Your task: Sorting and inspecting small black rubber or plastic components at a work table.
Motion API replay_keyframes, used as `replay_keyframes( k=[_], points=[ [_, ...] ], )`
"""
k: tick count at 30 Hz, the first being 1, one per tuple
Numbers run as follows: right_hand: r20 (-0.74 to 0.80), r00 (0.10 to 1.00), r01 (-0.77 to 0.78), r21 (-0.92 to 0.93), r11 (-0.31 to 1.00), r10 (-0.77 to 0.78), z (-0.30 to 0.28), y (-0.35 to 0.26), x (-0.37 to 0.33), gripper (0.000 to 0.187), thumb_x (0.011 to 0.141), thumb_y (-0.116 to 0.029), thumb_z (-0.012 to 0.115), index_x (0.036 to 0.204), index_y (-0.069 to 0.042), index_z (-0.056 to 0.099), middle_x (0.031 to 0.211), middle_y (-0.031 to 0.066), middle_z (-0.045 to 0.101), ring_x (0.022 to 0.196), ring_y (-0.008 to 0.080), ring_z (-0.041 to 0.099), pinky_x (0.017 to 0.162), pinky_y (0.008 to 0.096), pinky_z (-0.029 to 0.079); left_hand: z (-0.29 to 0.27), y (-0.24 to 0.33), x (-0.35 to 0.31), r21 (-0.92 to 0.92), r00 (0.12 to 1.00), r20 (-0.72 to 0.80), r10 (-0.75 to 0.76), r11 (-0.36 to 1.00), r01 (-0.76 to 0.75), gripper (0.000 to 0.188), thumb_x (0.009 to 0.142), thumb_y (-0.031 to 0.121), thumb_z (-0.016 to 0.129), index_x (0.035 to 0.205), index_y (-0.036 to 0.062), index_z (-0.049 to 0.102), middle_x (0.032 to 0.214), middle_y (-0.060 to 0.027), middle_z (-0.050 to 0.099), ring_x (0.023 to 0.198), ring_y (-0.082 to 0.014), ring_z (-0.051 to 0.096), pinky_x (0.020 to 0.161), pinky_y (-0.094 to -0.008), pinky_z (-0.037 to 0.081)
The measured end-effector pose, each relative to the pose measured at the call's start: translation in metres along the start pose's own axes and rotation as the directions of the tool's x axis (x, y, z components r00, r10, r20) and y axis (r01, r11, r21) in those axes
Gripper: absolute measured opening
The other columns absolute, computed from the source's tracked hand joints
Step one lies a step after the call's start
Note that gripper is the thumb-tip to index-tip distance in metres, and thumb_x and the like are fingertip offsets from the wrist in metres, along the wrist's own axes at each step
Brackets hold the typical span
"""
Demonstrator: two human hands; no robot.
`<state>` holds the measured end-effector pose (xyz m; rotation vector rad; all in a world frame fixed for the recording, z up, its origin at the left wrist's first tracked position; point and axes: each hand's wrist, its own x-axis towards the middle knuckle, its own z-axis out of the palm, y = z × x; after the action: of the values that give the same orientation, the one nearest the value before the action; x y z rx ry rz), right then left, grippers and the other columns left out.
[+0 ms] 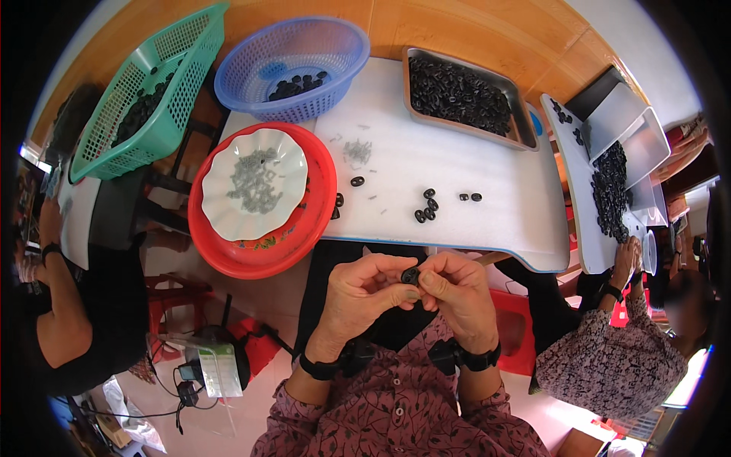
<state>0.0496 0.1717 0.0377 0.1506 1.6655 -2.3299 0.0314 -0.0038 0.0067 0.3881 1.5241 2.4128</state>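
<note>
A small black oval part [410, 276] is pinched by the fingertips of my left hand [362, 295], just off the table's front edge. Close against it, my right hand [461, 298] is closed too, thumb and fingers pressed together at the part's right side. Whether those fingers also grip a small clear piece is hidden. Beyond my hands, several loose black parts with paired holes [432, 204] lie on the white table [388, 217]. A little pile of small clear pieces [357, 151] sits farther back. More of these fill a white scalloped plate [217, 199] at the left.
The plate rests on a red basin [320, 171]. Behind stand a blue-purple basket [354, 57] and a metal tray [525, 129] of black parts. A green basket [179, 114] is far left. Co-workers sit on both sides; one's hand [627, 259] touches a black heap at right.
</note>
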Motion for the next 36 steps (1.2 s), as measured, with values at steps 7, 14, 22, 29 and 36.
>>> replay_keyframes(
  k=[7,14,22,29,36],
  points=[
    [-0.037,0.999,0.033,-0.001,0.999,-0.033,0.003,-0.001,0.001,0.013,0.090,-0.014,0.066,0.092,-0.001,0.065,0.077,0.0016,0.065,0.059,0.0041,0.056,0.052,0.0161,0.042,0.003,0.003,0.001,-0.011,0.999,-0.033,-0.018,1.000,0.018,0.033,0.084,-0.003,0.067,0.116,-0.0024,0.062,0.091,-0.0102,0.069,0.074,-0.0130,0.067,0.068,-0.0231,0.056],
    [-0.089,0.996,0.014,-0.071,0.997,-0.021,0.007,-0.005,-0.001,0.012,0.089,-0.013,0.066,0.089,-0.001,0.065,0.073,0.0019,0.064,0.056,0.0030,0.052,0.049,0.0158,0.040,0.009,0.006,0.001,0.122,1.000,-0.019,0.022,0.992,-0.020,0.034,0.085,-0.003,0.065,0.119,-0.0014,0.061,0.086,-0.0080,0.067,0.073,-0.0119,0.066,0.066,-0.0223,0.056],
    [-0.097,0.995,0.018,0.002,1.000,-0.018,0.005,-0.001,0.001,0.017,0.091,-0.018,0.065,0.087,-0.002,0.063,0.074,0.0016,0.064,0.056,0.0030,0.051,0.049,0.0163,0.038,0.013,0.002,0.003,0.130,0.997,-0.037,0.062,0.990,-0.057,0.033,0.088,-0.003,0.062,0.120,-0.0007,0.060,0.089,-0.0063,0.062,0.071,-0.0098,0.063,0.063,-0.0206,0.053],
    [-0.095,0.994,0.063,0.010,0.998,-0.062,-0.002,0.005,0.004,0.018,0.091,-0.020,0.065,0.086,-0.003,0.062,0.072,0.0005,0.061,0.055,0.0036,0.050,0.049,0.0166,0.037,0.015,0.007,0.010,0.185,1.000,0.012,-0.020,0.983,0.017,0.027,0.090,0.001,0.061,0.118,-0.0004,0.062,0.086,-0.0045,0.060,0.065,-0.0076,0.059,0.058,-0.0199,0.050],
    [-0.162,0.985,0.071,0.048,0.996,-0.062,0.001,0.007,0.011,0.019,0.090,-0.022,0.067,0.087,-0.003,0.062,0.071,0.0004,0.061,0.055,0.0040,0.051,0.049,0.0168,0.038,0.013,0.021,0.026,0.209,0.999,0.005,-0.036,0.977,0.035,0.029,0.091,0.005,0.059,0.120,-0.0012,0.061,0.084,-0.0045,0.061,0.065,-0.0069,0.058,0.057,-0.0202,0.049]
  ],
)
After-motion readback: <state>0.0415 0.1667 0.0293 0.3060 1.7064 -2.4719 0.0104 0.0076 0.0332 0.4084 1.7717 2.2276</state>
